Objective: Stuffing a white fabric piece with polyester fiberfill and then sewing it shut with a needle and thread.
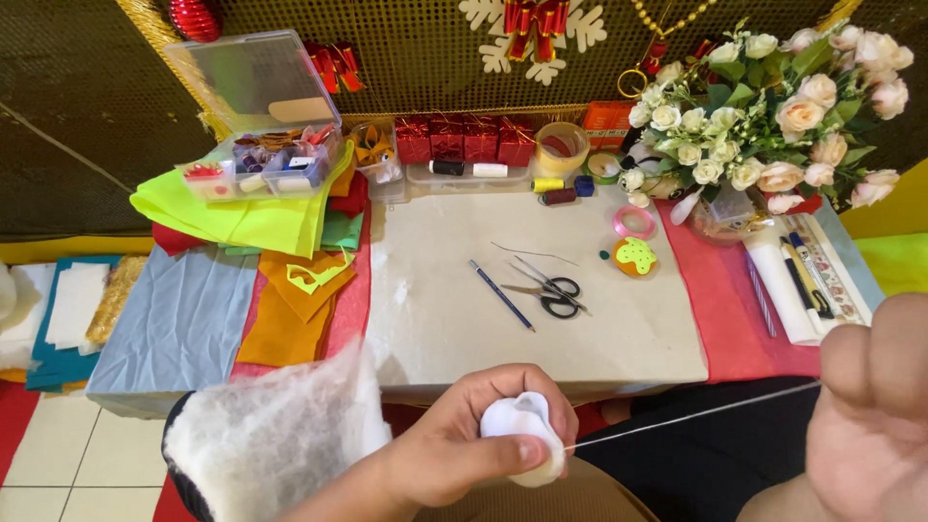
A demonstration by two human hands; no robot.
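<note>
My left hand (474, 435) pinches a small white felt piece (522, 430) between thumb and fingers, low in the view and in front of the table edge. A white thread (696, 414) runs taut from the piece to my right hand (875, 406), which is closed on the thread's end at the lower right and looks blurred. Any needle in that hand is hidden. A wad of white stuffing (275, 440) lies by my left forearm.
On the beige table mat (454, 319) lie black-handled scissors (556, 290), a blue pencil (501, 295) and a loose needle. Felt sheets (242, 280) pile at the left under an open plastic organiser box (261, 159). Thread spools, a flower bouquet (773, 106) and pens stand at the back and right.
</note>
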